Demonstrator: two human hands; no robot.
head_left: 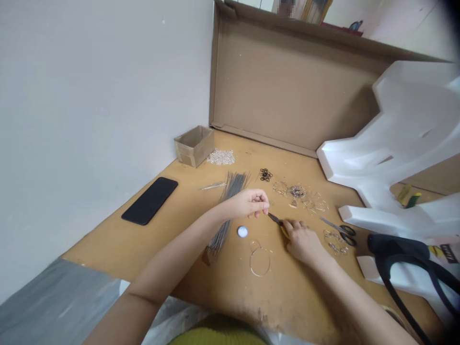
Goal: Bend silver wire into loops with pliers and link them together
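Above table (191,203) | left hand (252,203): pinch unclear | right hand (302,240): pliers (275,219), partly hidden

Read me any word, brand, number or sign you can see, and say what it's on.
Nothing reads clearly.
Printed label at the right edge: pale lettering on dark, too blurred.
Small round disc: faint marks, too small.
Black phone: no text visible.

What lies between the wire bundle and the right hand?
In the head view: a round disc, nearer the bundle, and the pliers jutting from the right hand.
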